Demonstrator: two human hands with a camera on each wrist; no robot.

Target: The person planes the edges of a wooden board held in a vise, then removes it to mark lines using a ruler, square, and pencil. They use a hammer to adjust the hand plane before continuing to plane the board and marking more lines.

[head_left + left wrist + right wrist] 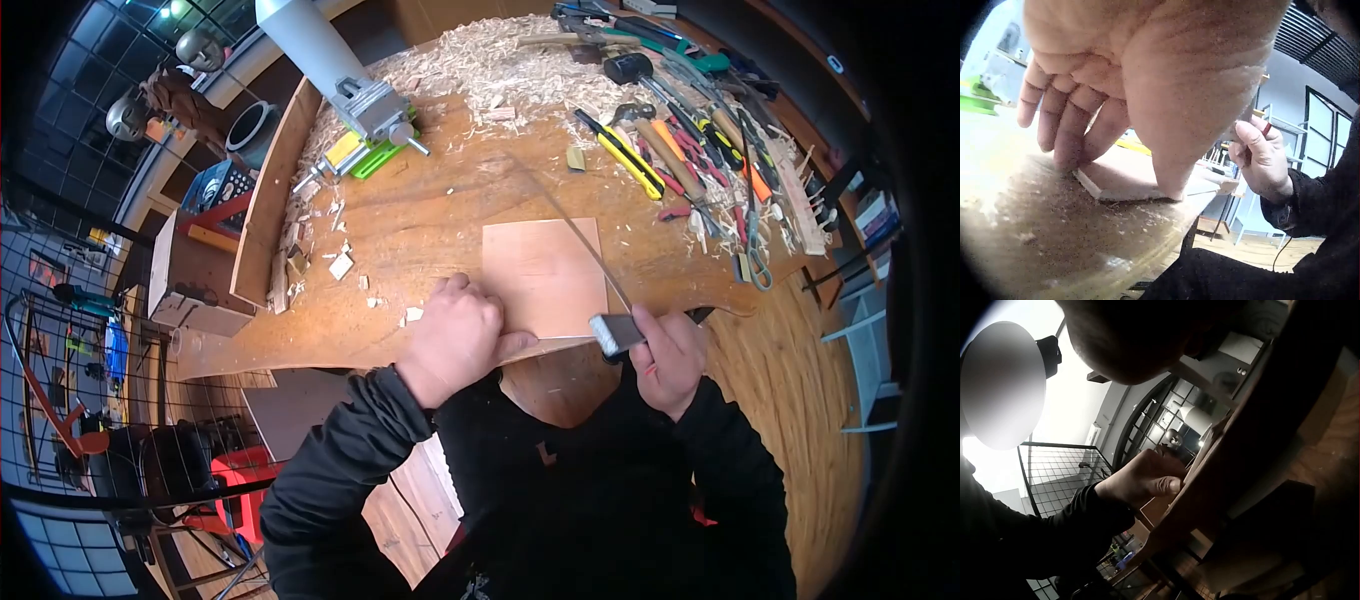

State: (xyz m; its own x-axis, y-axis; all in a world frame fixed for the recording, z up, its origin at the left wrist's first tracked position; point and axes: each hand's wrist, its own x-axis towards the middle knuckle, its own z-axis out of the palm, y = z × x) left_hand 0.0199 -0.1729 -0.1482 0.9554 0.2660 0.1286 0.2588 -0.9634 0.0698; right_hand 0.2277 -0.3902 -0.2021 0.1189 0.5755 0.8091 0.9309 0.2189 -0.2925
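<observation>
A thin, square pale wooden board (542,280) lies flat at the table's near edge. My left hand (458,335) grips its near left corner, the fingers bent down at the left edge and the thumb along the near edge; the left wrist view shows the fingertips (1069,156) right at the board's side. In my right hand (672,362), beside the board's near right corner, is what looks like a try square (618,333), held by its thick dark stock. Its long thin blade slants forward over the board. The right wrist view shows little of this hand.
Hand tools, among them a yellow utility knife (625,155) and scissors (755,255), crowd the table's right side. A grey vise (378,112) with green parts stands back left. Wood shavings (460,60) cover the far end, and a wooden side board (275,190) borders the left.
</observation>
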